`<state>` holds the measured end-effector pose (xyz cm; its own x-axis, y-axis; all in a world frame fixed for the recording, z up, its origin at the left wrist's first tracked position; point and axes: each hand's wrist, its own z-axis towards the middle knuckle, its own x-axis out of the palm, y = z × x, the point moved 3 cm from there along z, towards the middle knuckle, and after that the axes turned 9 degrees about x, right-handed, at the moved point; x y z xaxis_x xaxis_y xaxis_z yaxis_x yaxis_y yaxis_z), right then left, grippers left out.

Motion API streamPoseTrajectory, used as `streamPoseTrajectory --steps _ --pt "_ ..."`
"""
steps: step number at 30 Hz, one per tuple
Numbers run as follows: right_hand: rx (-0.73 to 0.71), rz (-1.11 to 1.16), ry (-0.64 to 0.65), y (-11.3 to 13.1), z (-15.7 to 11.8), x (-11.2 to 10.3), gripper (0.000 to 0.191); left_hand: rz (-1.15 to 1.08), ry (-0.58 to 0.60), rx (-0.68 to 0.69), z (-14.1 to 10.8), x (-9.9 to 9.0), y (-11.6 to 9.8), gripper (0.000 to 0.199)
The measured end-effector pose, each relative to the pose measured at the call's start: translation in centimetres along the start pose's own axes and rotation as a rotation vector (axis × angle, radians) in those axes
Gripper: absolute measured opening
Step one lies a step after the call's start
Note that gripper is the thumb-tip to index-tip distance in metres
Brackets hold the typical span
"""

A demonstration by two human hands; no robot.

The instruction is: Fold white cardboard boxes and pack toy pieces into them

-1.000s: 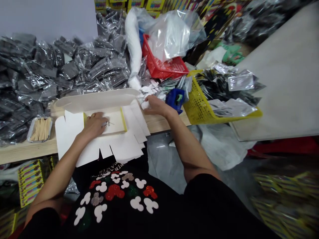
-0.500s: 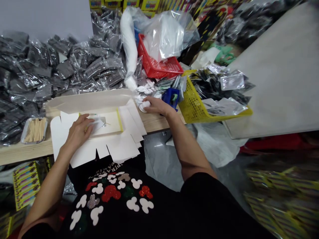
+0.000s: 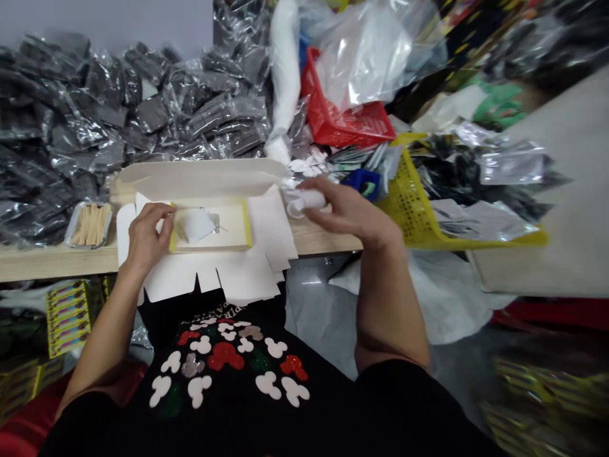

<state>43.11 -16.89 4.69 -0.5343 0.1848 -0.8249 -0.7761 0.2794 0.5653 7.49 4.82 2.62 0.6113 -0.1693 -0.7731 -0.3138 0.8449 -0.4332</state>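
Observation:
My left hand [image 3: 145, 238] is raised at the left inner edge of a white cardboard box blank [image 3: 200, 178], holding nothing. A small white translucent packet [image 3: 197, 225] lies on the cream, yellow-edged base of the box [image 3: 228, 228], just right of those fingers. My right hand [image 3: 349, 212] is over the wooden table's surface, to the right of the box, and pinches a small white rolled item [image 3: 310, 200] between its fingers. Loose white pieces [image 3: 307, 166] lie just beyond it.
Grey plastic-wrapped packets [image 3: 128, 108] are heaped at the back left, and a tray of wooden sticks [image 3: 90, 225] stands beside the box. A blue object [image 3: 361, 184], a red basket [image 3: 345, 114] and a yellow basket [image 3: 419, 216] crowd the back right.
My left hand has let go of the packet, which now lies on the box base, and moved left. My right hand has lifted the white item off the table. The view has shifted.

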Motion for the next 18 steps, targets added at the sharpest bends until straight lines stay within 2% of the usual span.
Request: streamPoseTrajectory --steps 2,5,7,9,11,14,16,18 --pt "-0.153 0.011 0.174 4.3 -0.3 2.2 0.050 0.013 0.132 0.059 0.1 0.8 -1.0 0.033" --pt "-0.271 -0.134 0.287 9.6 0.6 7.1 0.043 0.065 0.497 0.205 0.1 3.5 -3.6 0.036" --pt "-0.262 -0.304 0.295 11.5 1.6 10.1 0.038 0.130 0.677 0.197 -0.1 4.9 -4.9 0.040" --pt "-0.249 -0.434 0.300 11.9 2.5 12.1 0.031 0.162 0.729 0.162 -0.2 5.0 -5.5 0.044" --pt "-0.271 -0.476 0.312 11.4 3.2 13.0 0.030 0.132 0.670 0.147 -0.5 3.6 -5.6 0.043" --pt "-0.337 -0.454 0.380 10.4 3.9 13.1 0.027 -0.009 0.485 0.073 -1.0 -0.3 -4.1 0.038" --pt "-0.370 -0.439 0.438 9.9 4.1 12.9 0.030 -0.068 0.300 -0.062 -0.7 -3.4 -1.3 0.035" --pt "-0.384 -0.406 0.444 9.7 4.1 12.7 0.031 -0.020 0.046 -0.238 0.5 -6.3 3.0 0.029"
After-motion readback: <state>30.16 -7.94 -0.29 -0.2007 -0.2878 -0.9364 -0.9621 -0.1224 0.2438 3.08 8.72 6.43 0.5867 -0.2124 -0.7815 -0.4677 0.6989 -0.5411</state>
